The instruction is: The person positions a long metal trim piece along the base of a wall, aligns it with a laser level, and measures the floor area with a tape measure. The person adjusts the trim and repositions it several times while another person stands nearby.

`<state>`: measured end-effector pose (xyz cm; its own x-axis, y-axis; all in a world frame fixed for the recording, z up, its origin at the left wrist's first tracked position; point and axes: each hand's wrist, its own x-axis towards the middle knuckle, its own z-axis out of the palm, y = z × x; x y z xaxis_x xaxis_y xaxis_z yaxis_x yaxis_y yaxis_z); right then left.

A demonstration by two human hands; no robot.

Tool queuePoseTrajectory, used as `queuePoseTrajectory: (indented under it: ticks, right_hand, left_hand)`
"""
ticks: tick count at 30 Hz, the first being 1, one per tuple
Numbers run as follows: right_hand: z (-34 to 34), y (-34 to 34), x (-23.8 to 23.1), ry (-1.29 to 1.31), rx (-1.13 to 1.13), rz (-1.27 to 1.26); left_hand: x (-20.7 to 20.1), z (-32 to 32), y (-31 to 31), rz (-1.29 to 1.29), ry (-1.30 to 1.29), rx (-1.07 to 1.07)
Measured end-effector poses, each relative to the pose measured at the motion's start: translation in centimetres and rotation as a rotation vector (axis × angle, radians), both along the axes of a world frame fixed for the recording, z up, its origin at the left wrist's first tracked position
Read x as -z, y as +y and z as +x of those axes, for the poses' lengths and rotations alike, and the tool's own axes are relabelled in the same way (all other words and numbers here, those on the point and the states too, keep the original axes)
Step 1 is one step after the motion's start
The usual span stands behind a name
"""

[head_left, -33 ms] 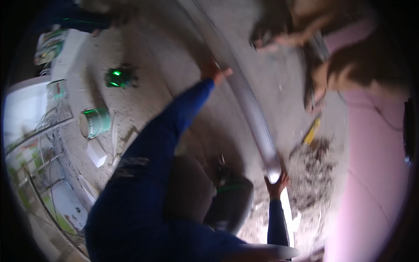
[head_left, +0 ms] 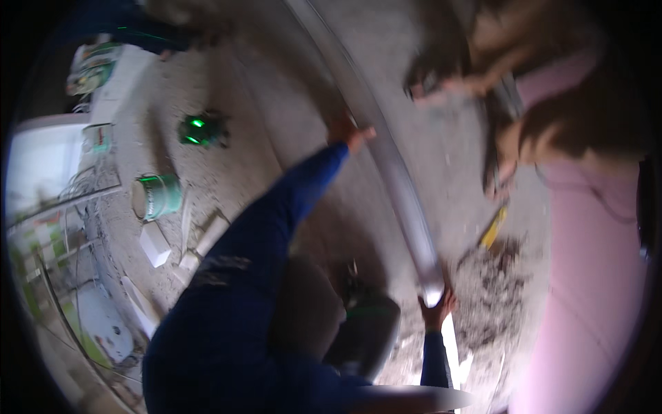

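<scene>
A long silvery metal bar point(head_left: 394, 178), like a straightedge, runs low over the floor from the far middle toward my right side. Across its left edge is my left hand point(head_left: 353, 136), closed on the bar with the thumb over its top; the other fingers are partly hidden. My right hand point(head_left: 437, 310) grips the bar's near end, fingers wrapped round its sides. Both arms wear dark blue sleeves. My bent knees are below, between the arms. To the right of the bar a yellow-handled tool point(head_left: 493, 228) lies beside loose rubble point(head_left: 493, 283).
Another person's sandalled foot point(head_left: 502, 155) and brown clothing are at the far right, beside a pink wall point(head_left: 593, 276). On the left stand a green-lit laser level point(head_left: 198, 130), a green-and-white bucket point(head_left: 158, 196) and a white block point(head_left: 154, 243). Metal framing point(head_left: 65, 207) lines the left edge.
The whole view has shifted, so the scene sits slightly lower in the picture. Both hands stay on the bar, with no visible change of grip.
</scene>
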<state>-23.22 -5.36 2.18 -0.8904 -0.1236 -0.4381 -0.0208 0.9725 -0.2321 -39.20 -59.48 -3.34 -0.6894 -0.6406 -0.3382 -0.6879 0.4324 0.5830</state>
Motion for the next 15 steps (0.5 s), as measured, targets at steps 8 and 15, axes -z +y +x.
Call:
queuePoseTrajectory:
  ticks: [8, 15]
  right_hand:
    - [-0.3, -0.8, 1.0, 0.129, -0.077, 0.006]
    - [-0.3, -1.2, 0.5, 0.111, -0.048, 0.03]
  left_hand:
    - [-2.8, -0.9, 0.4, 0.09, -0.084, -0.142]
    - [-2.7, -0.8, 0.4, 0.03, -0.04, -0.151]
